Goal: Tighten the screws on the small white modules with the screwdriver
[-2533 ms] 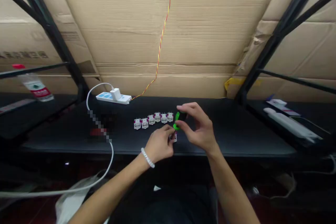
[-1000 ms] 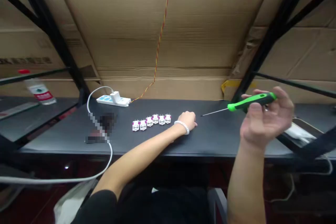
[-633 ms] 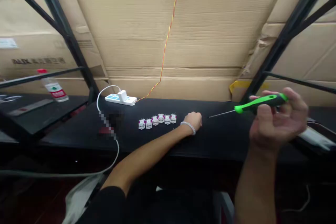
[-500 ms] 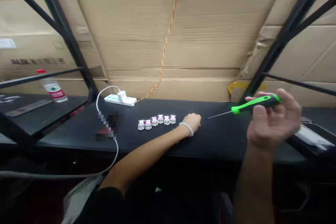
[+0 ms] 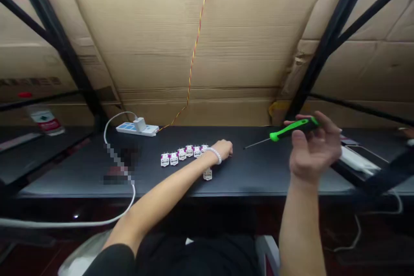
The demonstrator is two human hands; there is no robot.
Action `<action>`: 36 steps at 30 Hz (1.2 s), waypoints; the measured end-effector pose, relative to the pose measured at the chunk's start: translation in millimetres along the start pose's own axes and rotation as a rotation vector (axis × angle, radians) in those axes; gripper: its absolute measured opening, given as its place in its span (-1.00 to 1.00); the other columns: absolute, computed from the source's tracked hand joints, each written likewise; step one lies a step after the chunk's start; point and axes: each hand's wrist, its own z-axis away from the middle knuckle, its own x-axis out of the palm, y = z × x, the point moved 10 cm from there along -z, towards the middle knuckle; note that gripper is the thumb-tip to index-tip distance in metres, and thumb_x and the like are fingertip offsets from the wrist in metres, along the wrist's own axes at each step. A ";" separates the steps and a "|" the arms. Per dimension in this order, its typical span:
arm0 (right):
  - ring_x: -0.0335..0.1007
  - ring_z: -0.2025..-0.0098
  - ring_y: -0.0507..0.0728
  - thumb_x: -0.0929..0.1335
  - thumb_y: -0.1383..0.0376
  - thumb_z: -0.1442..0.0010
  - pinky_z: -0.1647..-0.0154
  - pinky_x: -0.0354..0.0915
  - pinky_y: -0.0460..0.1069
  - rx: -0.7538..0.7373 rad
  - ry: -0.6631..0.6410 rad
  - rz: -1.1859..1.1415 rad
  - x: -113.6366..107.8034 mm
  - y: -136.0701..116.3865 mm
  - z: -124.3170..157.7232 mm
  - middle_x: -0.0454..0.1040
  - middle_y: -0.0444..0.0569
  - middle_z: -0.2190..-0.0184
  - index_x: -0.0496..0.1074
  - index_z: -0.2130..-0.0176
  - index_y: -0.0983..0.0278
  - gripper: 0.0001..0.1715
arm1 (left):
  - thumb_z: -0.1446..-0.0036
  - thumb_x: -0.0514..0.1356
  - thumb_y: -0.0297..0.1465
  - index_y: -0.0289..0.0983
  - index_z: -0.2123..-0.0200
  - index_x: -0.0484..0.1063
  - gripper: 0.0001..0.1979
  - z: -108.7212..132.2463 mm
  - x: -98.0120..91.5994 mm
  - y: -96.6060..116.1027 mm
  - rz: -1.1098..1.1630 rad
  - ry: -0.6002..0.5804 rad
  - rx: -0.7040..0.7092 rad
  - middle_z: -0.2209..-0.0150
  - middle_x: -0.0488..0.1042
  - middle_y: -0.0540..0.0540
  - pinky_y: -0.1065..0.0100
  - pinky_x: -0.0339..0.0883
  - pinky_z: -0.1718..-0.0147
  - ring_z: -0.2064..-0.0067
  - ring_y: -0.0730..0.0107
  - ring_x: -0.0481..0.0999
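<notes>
My right hand (image 5: 312,148) is raised above the table and grips a green and black screwdriver (image 5: 296,128). The screwdriver's thin shaft points left and slightly down. My left hand (image 5: 223,150), with a pale beaded bracelet at the wrist, is closed low over the table; what its fingers hold, if anything, is hidden. Just left of it runs a slanting row of several small white and purple parts (image 5: 181,154) with pins on top. Another white part (image 5: 207,174) lies on the near side of my left forearm, partly covered by it.
A white power strip (image 5: 129,128) with a plugged-in charger lies at the back left of the black table (image 5: 246,181), its white cable (image 5: 105,129) looping forward. A bottle (image 5: 47,120) stands far left. Cardboard (image 5: 242,43) backs the table between black metal posts. A tray-like object (image 5: 362,159) sits at right.
The view has shifted, so everything sits further left. The white part near my left forearm has come into sight. Both hands keep much the same pose, the screwdriver still in my right.
</notes>
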 end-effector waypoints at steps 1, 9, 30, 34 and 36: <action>0.72 0.14 0.24 0.62 0.17 -0.17 -0.04 0.68 0.28 0.006 -0.003 0.005 -0.2 0.2 0.0 0.65 0.01 0.06 0.59 -0.16 0.16 -0.41 | -0.45 0.31 -0.25 -0.27 -0.20 0.51 -0.64 2.3 -4.8 -3.6 0.014 0.015 -0.008 -0.18 0.55 -0.24 0.01 0.59 -0.10 -0.13 0.09 0.61; 0.72 0.10 0.27 0.61 0.22 -0.17 -0.03 0.69 0.28 0.017 -0.016 -0.015 1.6 0.0 0.8 0.66 0.02 0.05 0.58 -0.16 0.17 -0.42 | -0.19 0.50 -0.31 -0.18 0.15 0.78 -0.84 19.6 -21.4 0.4 0.134 0.085 0.024 0.19 0.76 -0.09 0.41 0.55 0.04 0.09 0.26 0.74; 0.73 0.14 0.27 0.61 0.22 -0.15 0.04 0.70 0.26 0.016 -0.046 0.002 3.8 -0.8 0.9 0.68 0.02 0.06 0.58 -0.16 0.16 -0.41 | -0.25 0.28 -0.64 -0.28 0.17 0.75 -0.75 27.2 -2.8 33.3 -0.025 0.108 0.083 0.13 0.75 -0.27 0.25 0.58 -0.06 0.02 0.10 0.76; 0.73 0.14 0.28 0.62 0.21 -0.15 0.03 0.69 0.26 0.018 -0.054 -0.005 4.1 1.2 0.9 0.68 0.02 0.05 0.59 -0.16 0.16 -0.40 | -0.24 0.29 -0.64 -0.26 0.19 0.73 -0.76 23.8 -1.5 31.3 -0.039 0.106 0.114 0.14 0.75 -0.21 0.33 0.56 -0.04 0.04 0.19 0.75; 0.73 0.15 0.27 0.62 0.21 -0.15 0.02 0.69 0.26 0.010 -0.049 -0.006 3.1 1.7 0.7 0.68 0.02 0.06 0.59 -0.15 0.17 -0.41 | -0.24 0.29 -0.64 -0.26 0.19 0.72 -0.76 22.2 -0.8 31.3 -0.046 0.106 0.135 0.13 0.74 -0.18 0.35 0.55 -0.03 0.03 0.21 0.74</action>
